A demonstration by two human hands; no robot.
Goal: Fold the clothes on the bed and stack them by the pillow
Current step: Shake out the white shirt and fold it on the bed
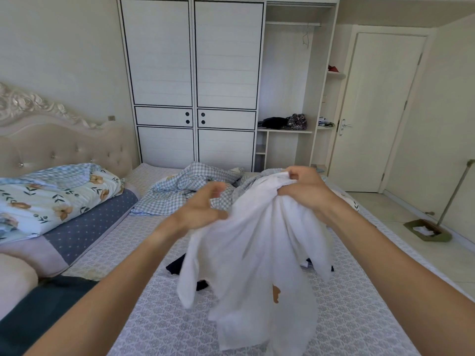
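Observation:
A white garment (257,253) hangs in the air above the bed (347,317). My right hand (305,191) grips its bunched top edge. My left hand (203,209) is beside the cloth at its left, fingers spread and loosely curved, the thumb side touching the fabric. A dark garment (177,265) lies on the bed under the hanging cloth, mostly hidden by it. A pink pillow (15,278) sits at the lower left, next to a dark teal cloth (43,307).
A folded floral quilt (59,196) rests on a blue dotted cushion (90,227) by the headboard. A crumpled checked blanket (195,186) lies at the bed's far end. Behind it stands a wardrobe (192,86). A dustpan (426,229) is on the floor at right.

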